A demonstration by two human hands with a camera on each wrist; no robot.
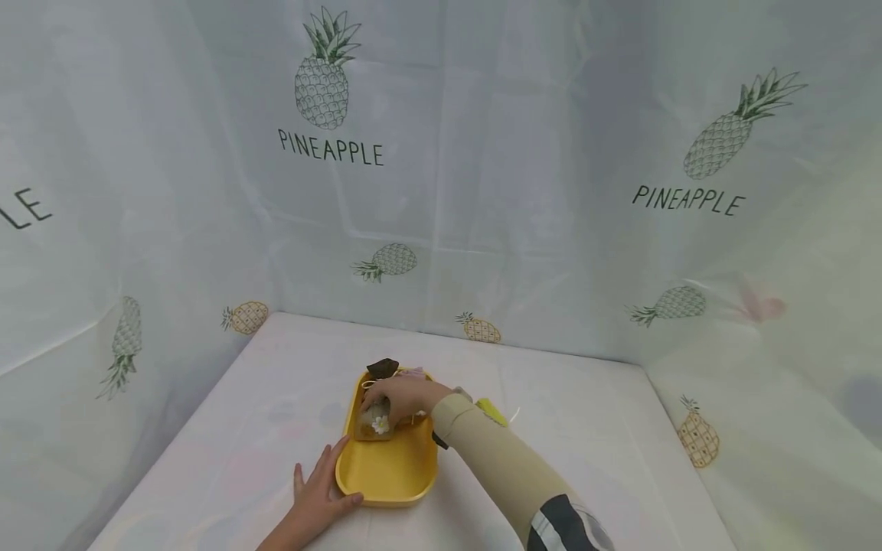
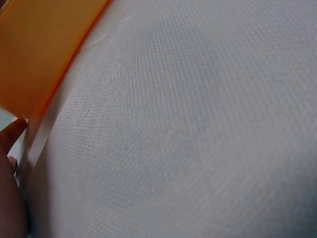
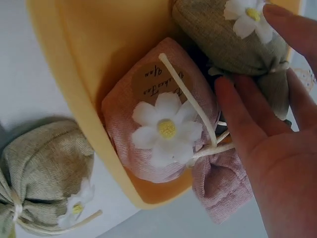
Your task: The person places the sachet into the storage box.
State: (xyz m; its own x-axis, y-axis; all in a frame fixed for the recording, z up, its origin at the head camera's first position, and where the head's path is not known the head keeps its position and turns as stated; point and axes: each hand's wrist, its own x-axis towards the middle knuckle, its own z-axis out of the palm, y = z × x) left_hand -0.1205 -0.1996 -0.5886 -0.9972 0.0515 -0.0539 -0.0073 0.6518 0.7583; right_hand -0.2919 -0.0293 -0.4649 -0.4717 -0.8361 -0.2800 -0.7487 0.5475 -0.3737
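A yellow tray [image 1: 386, 474] sits on the white worktop [image 1: 586, 428]. The left hand [image 1: 318, 490] lies flat at the tray's 8 o'clock corner, fingers spread, thumb against the rim. The right hand [image 1: 403, 394] reaches in from 4 o'clock and its fingers curl round an olive sachet [image 1: 375, 425] with a white daisy, inside the tray toward its 11 o'clock end. A pink sachet [image 3: 166, 126] lies just beside it against the tray wall, and a beige sachet [image 3: 47, 171] rests outside on the worktop.
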